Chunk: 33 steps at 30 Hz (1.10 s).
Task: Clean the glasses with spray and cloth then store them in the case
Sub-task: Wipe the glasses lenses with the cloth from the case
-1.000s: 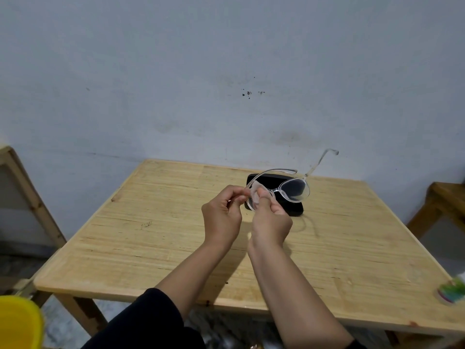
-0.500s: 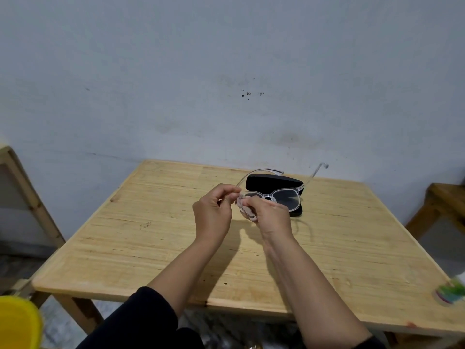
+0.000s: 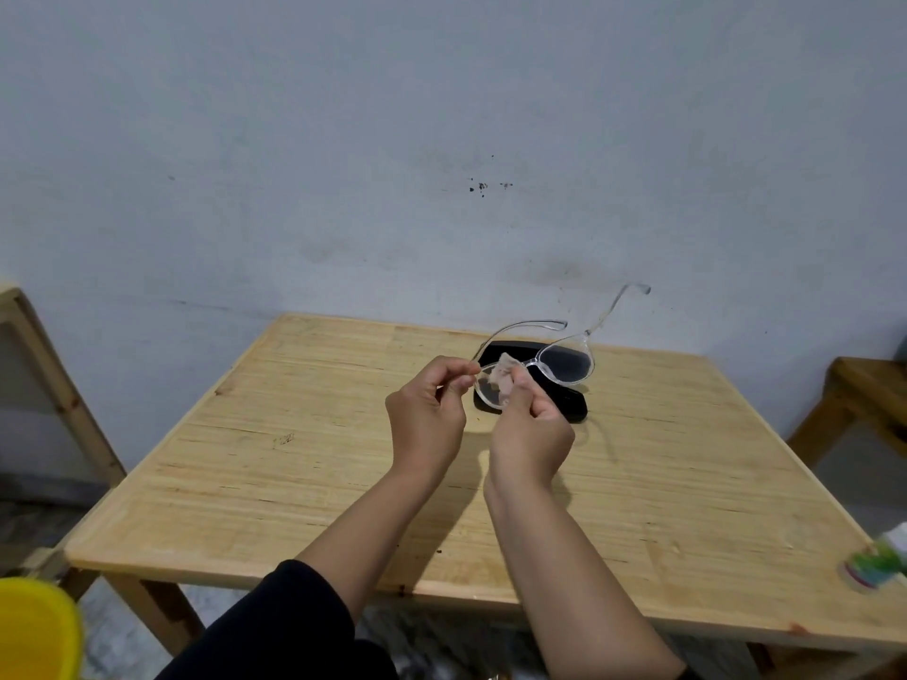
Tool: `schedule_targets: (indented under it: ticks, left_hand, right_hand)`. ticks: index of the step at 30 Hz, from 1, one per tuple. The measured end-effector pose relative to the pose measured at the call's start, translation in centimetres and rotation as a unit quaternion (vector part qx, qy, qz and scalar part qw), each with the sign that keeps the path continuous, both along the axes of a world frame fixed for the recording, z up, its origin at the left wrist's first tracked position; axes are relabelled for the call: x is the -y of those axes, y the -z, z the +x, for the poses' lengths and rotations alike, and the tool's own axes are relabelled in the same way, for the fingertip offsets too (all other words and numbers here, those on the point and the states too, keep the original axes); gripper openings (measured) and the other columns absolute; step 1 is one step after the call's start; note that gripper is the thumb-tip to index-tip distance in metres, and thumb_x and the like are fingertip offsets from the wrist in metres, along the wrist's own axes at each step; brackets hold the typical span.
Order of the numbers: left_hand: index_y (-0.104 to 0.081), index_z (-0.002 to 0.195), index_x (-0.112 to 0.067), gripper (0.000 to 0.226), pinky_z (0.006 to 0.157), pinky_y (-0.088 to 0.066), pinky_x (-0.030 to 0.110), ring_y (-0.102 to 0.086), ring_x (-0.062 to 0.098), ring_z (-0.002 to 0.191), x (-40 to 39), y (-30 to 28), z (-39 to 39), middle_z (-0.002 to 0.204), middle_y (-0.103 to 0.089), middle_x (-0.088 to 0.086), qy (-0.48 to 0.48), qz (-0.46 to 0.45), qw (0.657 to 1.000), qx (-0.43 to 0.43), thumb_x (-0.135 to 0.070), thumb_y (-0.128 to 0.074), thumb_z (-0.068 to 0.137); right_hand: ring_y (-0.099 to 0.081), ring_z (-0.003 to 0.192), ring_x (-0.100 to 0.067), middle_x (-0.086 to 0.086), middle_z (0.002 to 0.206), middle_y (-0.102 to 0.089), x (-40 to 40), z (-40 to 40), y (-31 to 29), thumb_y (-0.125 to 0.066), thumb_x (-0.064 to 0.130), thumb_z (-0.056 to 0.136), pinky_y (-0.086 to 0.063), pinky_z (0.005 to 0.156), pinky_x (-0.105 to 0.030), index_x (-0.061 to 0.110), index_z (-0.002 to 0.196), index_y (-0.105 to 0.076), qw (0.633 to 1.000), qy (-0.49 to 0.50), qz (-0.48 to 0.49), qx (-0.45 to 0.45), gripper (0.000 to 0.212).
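Bench [image 3: 304, 483]: wooden, carrying black case [image 3: 564, 402] at 1 o'clock, closed, awaiting storage. Left hand [image 3: 426, 418]: fingers pinched on glasses [image 3: 540, 370] rim, steadying them above case. Right hand [image 3: 532, 434]: fingers clamp small cloth [image 3: 501, 376] against lens for wiping.

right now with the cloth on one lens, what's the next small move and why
Probably slide the cloth across to the other lens. The right hand presses the cloth on the lens nearest the left hand, which pinches the clear glasses at that end. The other lens is uncovered, and the black case lies on the table behind.
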<state>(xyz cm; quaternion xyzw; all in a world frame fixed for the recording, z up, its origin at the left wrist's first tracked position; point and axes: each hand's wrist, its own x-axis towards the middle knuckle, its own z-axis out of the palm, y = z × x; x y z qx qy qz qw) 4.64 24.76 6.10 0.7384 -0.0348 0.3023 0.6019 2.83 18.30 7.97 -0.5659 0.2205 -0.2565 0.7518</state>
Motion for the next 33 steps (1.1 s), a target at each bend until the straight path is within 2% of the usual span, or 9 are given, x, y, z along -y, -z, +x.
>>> schedule_targets:
  ticks: [3,8,11,16,19,22,24,29,33]
  left_hand:
    - [-0.071,0.081,-0.015,0.02,0.061,-0.039,0.002,-0.058,-0.012,0.063,0.4,0.2,-0.4,0.075,-0.065,-0.022,0.009,0.004,1.0,0.004,0.002,-0.06,0.083]
    - [-0.07,0.079,-0.017,0.024,0.06,-0.039,0.003,-0.059,-0.009,0.061,0.0,0.1,-0.2,0.063,-0.065,-0.028,0.018,-0.003,1.0,0.005,0.004,-0.059,0.082]
    - [-0.07,0.079,-0.018,0.022,0.056,-0.038,0.004,-0.056,-0.007,0.056,-0.3,0.0,0.1,0.063,-0.065,-0.025,0.014,-0.001,1.0,0.006,0.002,-0.061,0.082]
    - [-0.071,0.081,-0.017,0.02,0.063,-0.041,0.003,-0.06,-0.011,0.067,-1.1,0.2,0.4,0.074,-0.068,-0.018,-0.002,0.0,1.0,-0.004,0.0,-0.062,0.082]
    - [-0.072,0.083,-0.016,0.02,0.063,-0.041,0.001,-0.06,-0.014,0.07,-1.7,0.3,0.7,0.076,-0.068,-0.015,-0.012,0.013,1.0,-0.016,0.001,-0.06,0.083]
    - [-0.071,0.084,-0.012,0.02,0.056,-0.047,0.004,-0.061,-0.013,0.066,-1.9,0.0,0.9,0.08,-0.07,-0.006,-0.006,0.005,1.0,-0.024,0.003,-0.057,0.085]
    - [-0.071,0.085,-0.008,0.017,0.053,-0.045,0.003,-0.06,-0.012,0.063,-1.9,-0.3,0.8,0.08,-0.069,-0.005,-0.008,-0.009,1.0,-0.025,0.003,-0.058,0.085]
    - [-0.07,0.082,-0.018,0.02,0.066,-0.04,0.0,-0.06,-0.014,0.07,-1.8,-0.2,1.3,0.076,-0.068,-0.017,-0.03,0.011,0.999,-0.024,-0.002,-0.061,0.084]
    - [-0.07,0.081,-0.016,0.018,0.065,-0.041,0.002,-0.06,-0.012,0.07,-0.5,0.1,0.4,0.073,-0.065,-0.021,-0.023,0.018,1.0,-0.007,-0.001,-0.061,0.083]
  right_hand:
    - [-0.066,0.088,-0.004,0.004,0.095,-0.072,-0.3,0.0,-0.5,-0.049,0.011,0.093,-0.048,0.067,-0.006,0.023,0.09,-0.071,0.997,-0.002,0.065,0.043,0.024]
    - [-0.068,0.09,-0.004,0.012,0.088,-0.073,-0.3,0.1,-0.4,-0.057,0.017,0.09,-0.05,0.086,-0.021,0.031,0.075,-0.071,0.997,-0.064,-0.001,0.032,0.025]
    - [-0.068,0.079,0.002,0.012,0.081,-0.072,0.3,0.1,-0.5,-0.059,0.01,0.088,-0.052,0.08,-0.017,0.027,0.076,-0.072,0.991,-0.132,-0.012,0.037,0.024]
    - [-0.065,0.071,-0.011,0.0,0.073,-0.07,1.1,0.6,-0.4,-0.064,0.003,0.082,-0.05,0.069,-0.018,0.016,0.071,-0.072,0.978,-0.209,-0.025,-0.009,0.018]
    - [-0.056,0.054,-0.007,0.003,0.057,-0.065,1.7,0.5,-0.5,-0.064,0.004,0.079,-0.046,0.059,-0.016,0.005,0.075,-0.074,0.962,-0.265,-0.066,-0.027,0.011]
    - [-0.061,0.055,-0.003,0.006,0.062,-0.07,2.2,0.3,-0.6,-0.066,0.009,0.08,-0.049,0.059,-0.014,0.014,0.075,-0.076,0.952,-0.284,-0.108,-0.037,0.012]
    - [-0.065,0.064,-0.003,0.005,0.071,-0.073,2.4,0.4,-0.4,-0.066,0.012,0.081,-0.051,0.064,-0.015,0.019,0.077,-0.076,0.953,-0.276,-0.122,-0.036,0.013]
    - [-0.067,0.075,-0.009,0.005,0.079,-0.075,1.6,0.6,0.3,-0.056,0.017,0.086,-0.054,0.071,-0.026,0.025,0.075,-0.073,0.975,-0.15,-0.157,-0.048,0.021]
    - [-0.067,0.089,-0.01,0.007,0.09,-0.073,-0.1,0.6,0.0,-0.05,0.013,0.09,-0.052,0.082,-0.024,0.024,0.084,-0.072,0.999,-0.017,-0.039,-0.017,0.025]
